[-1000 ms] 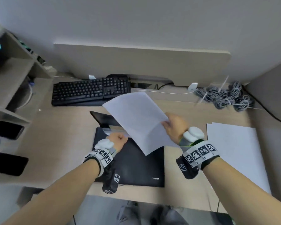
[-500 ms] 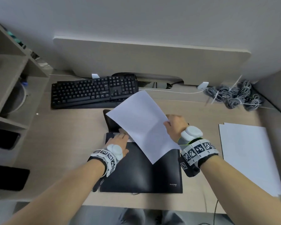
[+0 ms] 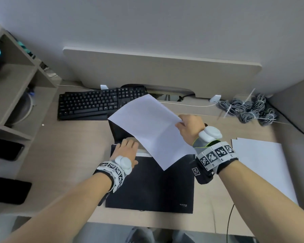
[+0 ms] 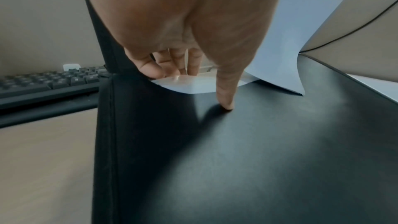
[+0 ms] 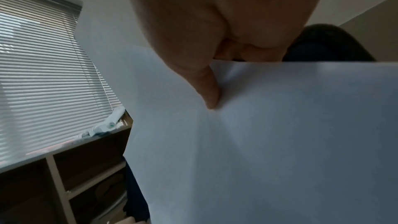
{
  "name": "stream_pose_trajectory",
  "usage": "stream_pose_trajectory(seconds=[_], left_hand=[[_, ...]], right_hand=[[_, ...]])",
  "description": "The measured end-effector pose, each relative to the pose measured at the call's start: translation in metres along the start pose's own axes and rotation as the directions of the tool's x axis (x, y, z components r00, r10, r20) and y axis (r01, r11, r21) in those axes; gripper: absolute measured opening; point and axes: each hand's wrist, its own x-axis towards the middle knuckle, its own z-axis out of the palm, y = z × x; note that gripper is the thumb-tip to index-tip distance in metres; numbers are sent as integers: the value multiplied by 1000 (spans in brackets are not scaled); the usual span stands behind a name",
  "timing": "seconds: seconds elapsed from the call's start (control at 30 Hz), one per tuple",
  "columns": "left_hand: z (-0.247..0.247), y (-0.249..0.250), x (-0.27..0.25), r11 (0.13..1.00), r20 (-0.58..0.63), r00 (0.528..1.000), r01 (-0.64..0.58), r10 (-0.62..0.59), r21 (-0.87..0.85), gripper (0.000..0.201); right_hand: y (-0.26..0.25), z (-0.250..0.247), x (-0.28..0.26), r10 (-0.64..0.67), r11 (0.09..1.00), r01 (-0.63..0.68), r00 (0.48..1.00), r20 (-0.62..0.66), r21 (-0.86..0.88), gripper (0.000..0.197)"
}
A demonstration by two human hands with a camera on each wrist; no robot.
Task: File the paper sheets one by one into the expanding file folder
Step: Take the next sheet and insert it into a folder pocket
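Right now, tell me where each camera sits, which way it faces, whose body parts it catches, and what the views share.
Head: above the desk, looking down and forward at the folder, keyboard and stack; both forearms, left hand, right hand.
Left wrist: low over the folder, facing its mouth; thumb down on the cover, fingers at the opening.
Right wrist: under the right hand, facing the sheet and shelves.
Shared: all three show the sheet; head and left wrist share folder and keyboard.

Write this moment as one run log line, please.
right hand: pinches paper sheet | left hand: holds expanding file folder mouth open | sheet: not yet in
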Motion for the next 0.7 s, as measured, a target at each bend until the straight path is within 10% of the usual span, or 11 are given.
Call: stream_pose_trajectory(seconds=[0.47, 0.7], left_hand=[[-105, 13, -35, 993, -169, 981, -81, 95, 90, 17], [-109, 15, -51, 988, -284, 952, -85, 118, 126, 39]], right_hand=[[-38, -114, -22, -165, 986, 161, 967, -194, -35, 29], [-39, -143, -17, -140, 990, 136, 956, -256, -33, 18]])
